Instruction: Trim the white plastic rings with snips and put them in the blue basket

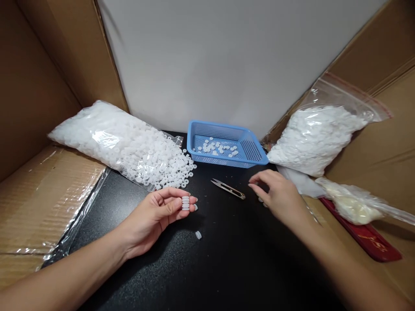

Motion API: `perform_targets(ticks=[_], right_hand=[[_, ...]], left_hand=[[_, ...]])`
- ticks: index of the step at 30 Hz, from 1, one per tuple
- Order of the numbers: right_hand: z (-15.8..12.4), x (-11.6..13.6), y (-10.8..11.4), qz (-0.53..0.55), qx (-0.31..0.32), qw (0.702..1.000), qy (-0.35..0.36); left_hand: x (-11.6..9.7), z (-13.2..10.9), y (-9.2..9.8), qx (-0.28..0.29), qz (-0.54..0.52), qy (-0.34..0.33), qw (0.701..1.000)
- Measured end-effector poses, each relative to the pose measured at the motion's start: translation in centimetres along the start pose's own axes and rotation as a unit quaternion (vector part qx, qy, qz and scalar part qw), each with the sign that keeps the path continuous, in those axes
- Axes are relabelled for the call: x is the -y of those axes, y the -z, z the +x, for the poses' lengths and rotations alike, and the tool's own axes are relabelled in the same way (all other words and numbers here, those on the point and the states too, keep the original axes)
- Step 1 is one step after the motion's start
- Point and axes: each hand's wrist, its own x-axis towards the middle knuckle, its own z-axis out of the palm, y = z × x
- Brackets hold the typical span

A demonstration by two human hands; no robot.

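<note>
My left hand (155, 216) is palm up over the black table (227, 259), its fingers curled round a small stack of white plastic rings (186, 203). One loose white piece (198, 235) lies on the table just below that hand. My right hand (279, 194) rests knuckles up to the right, fingers bent down onto the table beside a few small white bits (260, 199). Whether it holds anything is hidden. A small metal thread snipper (228, 188) lies between the two hands.
An open clear bag of white rings (123, 142) spills onto the table at back left. A blue mesh basket (249, 149) holds several white pieces. Two more bags (317, 138) (350, 203) lie right, by a red strip (366, 237). Cardboard (39, 86) flanks both sides.
</note>
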Motion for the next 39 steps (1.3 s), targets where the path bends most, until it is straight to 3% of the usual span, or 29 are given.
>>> perform_targets(ticks=[4, 8, 13, 19, 22, 33, 39], right_hand=[[-2.0, -3.5, -0.4, -0.031, 0.005, 0.999, -0.015], [-2.3, -3.8, -0.7, -0.046, -0.002, 0.999, -0.024], [-1.3, 0.4, 0.4, -0.034, -0.020, 0.999, -0.003], [-0.1, 9.8, 1.2, 0.203, -0.020, 0.971, 0.124], [0.2, 12.6, 0.3, 0.269, -0.021, 0.947, 0.173], [0.2, 13.6, -1.4, 0.346, -0.015, 0.931, 0.111], [0.1, 13.3, -1.3, 0.346, -0.016, 0.926, 0.150]], left_hand=[[0.2, 0.0, -0.1, 0.001, -0.004, 0.000, 1.000], [0.3, 0.0, -0.4, 0.003, 0.000, -0.006, 1.000], [0.3, -0.2, -0.7, 0.008, 0.026, -0.026, 0.999], [0.2, -0.6, -1.0, 0.004, 0.079, -0.080, 0.994], [0.2, -0.7, -1.1, 0.007, 0.085, -0.090, 0.992], [0.3, -0.7, -1.0, 0.038, 0.034, -0.065, 0.997], [0.4, -0.3, -0.5, 0.093, 0.001, -0.062, 0.994]])
